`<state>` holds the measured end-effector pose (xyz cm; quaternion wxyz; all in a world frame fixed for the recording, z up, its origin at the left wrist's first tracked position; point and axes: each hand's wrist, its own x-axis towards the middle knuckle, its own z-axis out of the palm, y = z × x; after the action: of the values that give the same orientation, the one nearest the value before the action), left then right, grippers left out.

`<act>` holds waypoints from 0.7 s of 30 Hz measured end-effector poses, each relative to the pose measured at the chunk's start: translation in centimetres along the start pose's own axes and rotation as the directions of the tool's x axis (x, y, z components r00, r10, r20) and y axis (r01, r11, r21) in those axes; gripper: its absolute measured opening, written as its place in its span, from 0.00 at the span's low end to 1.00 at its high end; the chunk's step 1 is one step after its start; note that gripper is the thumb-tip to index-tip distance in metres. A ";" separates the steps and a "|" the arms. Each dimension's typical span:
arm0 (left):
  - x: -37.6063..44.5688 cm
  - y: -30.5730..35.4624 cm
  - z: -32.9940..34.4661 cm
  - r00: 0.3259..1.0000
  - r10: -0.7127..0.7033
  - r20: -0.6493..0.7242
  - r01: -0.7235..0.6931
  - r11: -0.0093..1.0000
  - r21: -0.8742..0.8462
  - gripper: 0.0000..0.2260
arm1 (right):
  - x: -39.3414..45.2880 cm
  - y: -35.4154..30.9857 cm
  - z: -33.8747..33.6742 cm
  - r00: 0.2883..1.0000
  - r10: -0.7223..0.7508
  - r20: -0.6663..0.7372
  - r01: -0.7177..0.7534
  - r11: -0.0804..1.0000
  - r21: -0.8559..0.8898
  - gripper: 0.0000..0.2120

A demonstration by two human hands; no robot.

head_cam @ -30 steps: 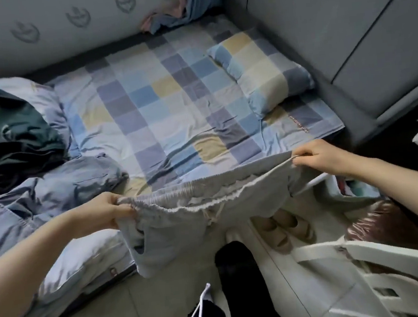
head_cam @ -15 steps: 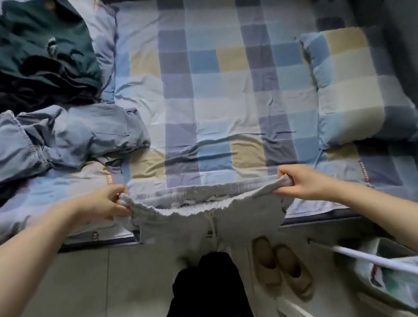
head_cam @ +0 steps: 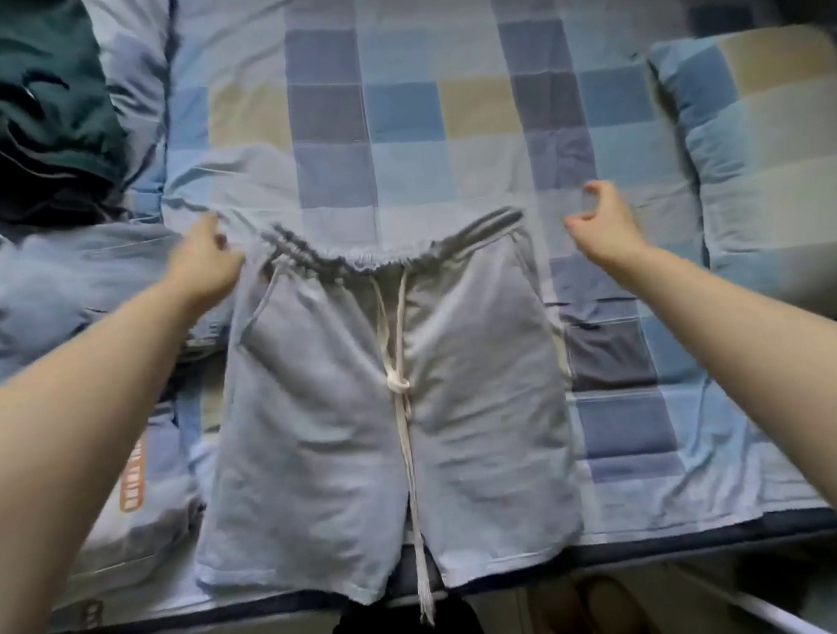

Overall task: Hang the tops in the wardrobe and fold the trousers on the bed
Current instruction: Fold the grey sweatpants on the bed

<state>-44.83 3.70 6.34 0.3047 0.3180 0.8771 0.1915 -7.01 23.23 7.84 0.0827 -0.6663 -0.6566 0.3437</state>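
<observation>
- Since 0.5 s ago: grey shorts (head_cam: 379,403) no longer held up by waistband, now laid flat on checked bed sheet (head_cam: 441,108); both hands off the fabric.
- Shorts lie btwn the two hands, hems at near bed edge, drawstring (head_cam: 397,370) down the middle.
- Left hand (head_cam: 209,261) just beside waistband's left corner, fingers loose, holding nothing.
- Right hand (head_cam: 603,225) apart from right corner, fingers loosely curled, empty.
- Pillow (head_cam: 777,165) right of right hand; dark green clothes (head_cam: 18,111) beyond left hand.
</observation>
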 end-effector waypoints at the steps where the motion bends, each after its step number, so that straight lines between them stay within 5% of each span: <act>1: 0.3 0.0 2.4 0.997 -0.007 0.075 0.004 0.999 0.042 0.27 | 0.4 0.7 1.4 0.997 0.066 0.026 -0.066 0.998 -0.008 0.21; 8: -5.4 -4.2 17.7 0.846 -0.073 0.528 -0.100 0.951 0.292 0.25 | -2.2 10.8 9.0 0.910 0.232 0.343 -0.181 0.968 -0.175 0.11; 14: -11.7 -4.6 25.3 0.753 -0.038 0.657 -0.211 0.932 0.296 0.17 | -4.2 19.6 10.4 0.807 0.446 0.387 -0.394 0.895 -0.211 0.14; 21: -16.8 0.0 32.3 0.758 0.111 0.642 -0.316 0.924 0.213 0.18 | -2.5 23.1 13.0 0.785 0.409 0.465 -0.430 0.900 -0.067 0.12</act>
<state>-13.34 -3.00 -10.69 0.4974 0.5059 0.7041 -0.0292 4.74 13.63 -14.01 -0.1423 -0.6904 -0.4845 0.5180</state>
